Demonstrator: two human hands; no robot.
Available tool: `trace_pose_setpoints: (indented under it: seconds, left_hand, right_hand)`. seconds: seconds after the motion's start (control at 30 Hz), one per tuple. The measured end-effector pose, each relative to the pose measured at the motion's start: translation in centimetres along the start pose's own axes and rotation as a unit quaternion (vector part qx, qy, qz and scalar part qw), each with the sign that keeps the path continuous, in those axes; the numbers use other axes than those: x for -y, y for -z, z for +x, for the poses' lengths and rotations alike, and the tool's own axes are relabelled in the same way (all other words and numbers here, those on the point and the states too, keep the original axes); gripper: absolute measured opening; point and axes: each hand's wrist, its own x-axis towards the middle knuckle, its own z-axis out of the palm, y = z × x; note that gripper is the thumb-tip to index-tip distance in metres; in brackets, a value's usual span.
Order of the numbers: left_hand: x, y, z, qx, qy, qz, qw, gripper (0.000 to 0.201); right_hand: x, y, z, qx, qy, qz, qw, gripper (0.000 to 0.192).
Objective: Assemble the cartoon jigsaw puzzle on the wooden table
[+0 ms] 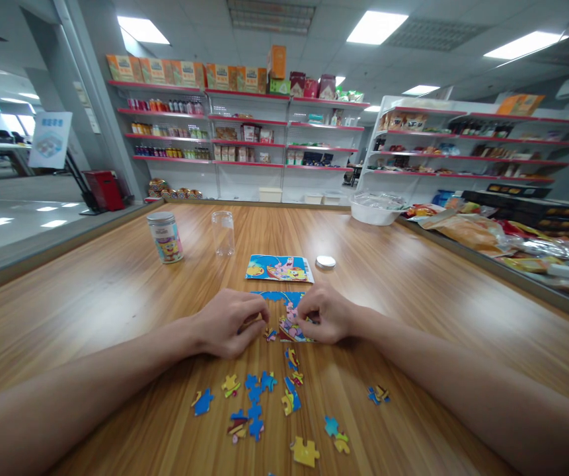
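A partly joined jigsaw puzzle [289,320] with blue and pink cartoon parts lies between my hands. My left hand [234,322] rests at its left side, fingers curled toward the thumb; a small puzzle piece [270,334] is beside the fingertips. Over the puzzle's right edge, my right hand [328,313] is closed, its fingertips touching the puzzle. What either hand pinches is hidden. Directly behind the puzzle lies a picture card [280,268]. Several loose pieces are spread nearer me, among them a yellow piece [304,451] and a blue piece [203,402].
A printed tin [165,238] and a clear plastic cylinder [223,233] stand at back left. A round silver lid [325,262] lies right of the card. Farther back are a white basket [376,208] and packaged goods [482,231] at the table's right side. Stocked shelves [249,142] stand behind.
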Motion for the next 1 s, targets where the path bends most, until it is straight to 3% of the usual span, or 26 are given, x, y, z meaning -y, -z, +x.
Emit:
trace_pose_setpoints:
  seconds: [0.1, 0.3, 0.5, 0.63, 0.83, 1.0]
  left_hand:
    - [0.07, -0.02, -0.08, -0.028, 0.012, 0.009, 0.999, 0.015]
    - [-0.24, -0.57, 0.15, 0.024, 0.008, 0.021, 0.999, 0.020]
    - [-0.19, -0.24, 0.18, 0.024, -0.009, -0.005, 1.000, 0.017]
    - [0.15, 0.07, 0.00, -0.007, 0.023, 0.009, 1.000, 0.015]
    - [0.05, 0.01, 0.19, 0.027, 0.013, 0.019, 0.999, 0.016]
    - [-0.17, -0.21, 0.28, 0.025, 0.049, 0.029, 0.998, 0.015]
  right_hand:
    - [0.08, 0.02, 0.07, 0.002, 0.001, 0.002, 1.000, 0.032]
    - [-0.04, 0.02, -0.03, 0.002, -0.005, -0.015, 1.000, 0.036]
    - [0.02, 0.04, 0.04, 0.011, -0.011, -0.006, 1.000, 0.033]
    - [0.08, -0.01, 0.08, 0.008, -0.009, 0.003, 1.000, 0.030]
    - [-0.01, 0.05, 0.02, 0.005, -0.002, 0.010, 1.000, 0.028]
    - [-0.13, 0.02, 0.03, 0.009, -0.008, 0.012, 1.000, 0.028]
